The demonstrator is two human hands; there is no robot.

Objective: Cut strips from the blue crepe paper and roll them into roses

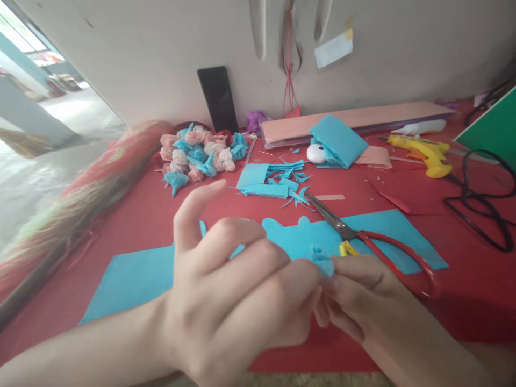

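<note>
My left hand (229, 290) and my right hand (363, 301) meet low in the middle of the view. Both pinch a small rolled piece of blue paper (322, 260) between their fingertips. My left index finger sticks up, apart from the roll. Under the hands lies a long blue paper strip (133, 279) with scalloped cuts along its far edge. Red-handled scissors (379, 247) rest on that strip just right of the roll.
A pile of pink and blue paper roses (197, 153) sits at the back left. Blue paper scraps (274, 183), a folded blue sheet (338, 140), pink sheets (363, 118), a yellow glue gun (427, 153), a black cable (484, 209) and a dark phone (217, 99) stand on the red table (463, 301).
</note>
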